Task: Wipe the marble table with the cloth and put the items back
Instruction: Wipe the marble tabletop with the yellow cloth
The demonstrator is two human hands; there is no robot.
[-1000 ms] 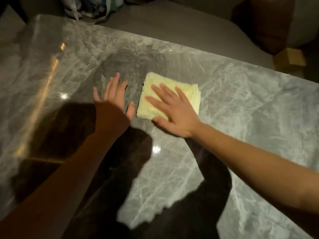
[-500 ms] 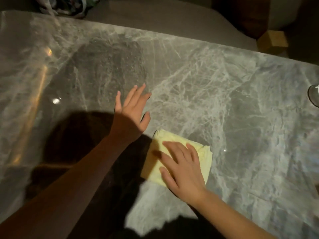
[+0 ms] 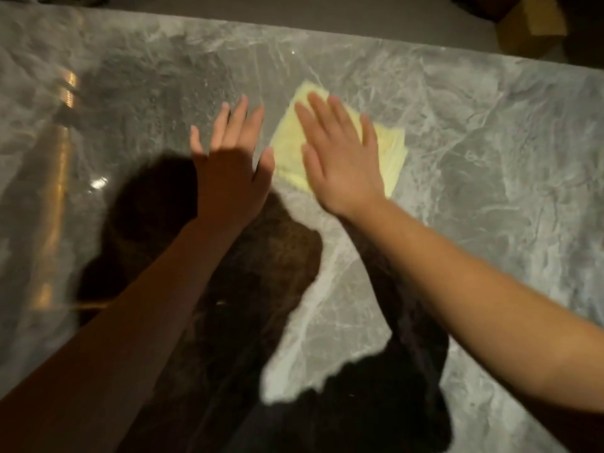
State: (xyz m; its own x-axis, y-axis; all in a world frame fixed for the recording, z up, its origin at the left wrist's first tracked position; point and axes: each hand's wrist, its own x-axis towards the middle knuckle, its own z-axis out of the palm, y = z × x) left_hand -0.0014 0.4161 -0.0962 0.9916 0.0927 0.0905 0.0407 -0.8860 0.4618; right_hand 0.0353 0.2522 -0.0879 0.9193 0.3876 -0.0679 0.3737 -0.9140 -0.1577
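Note:
A folded pale yellow cloth (image 3: 390,148) lies flat on the grey marble table (image 3: 490,197), a little beyond the middle. My right hand (image 3: 340,158) presses down on the cloth with flat, spread fingers and covers most of it. My left hand (image 3: 233,165) rests just to the left of the cloth, palm down on the bare marble, fingers apart and holding nothing. The picture is blurred by motion.
A tan cardboard box (image 3: 531,24) stands on the floor past the table's far right edge. A grey floor (image 3: 359,18) runs along the far edge. Dark shadows of my arms and head fall across the near half of the table.
My right hand has slid the cloth away from me, from the near part of the table back toward its far edge. My left hand stays flat beside it.

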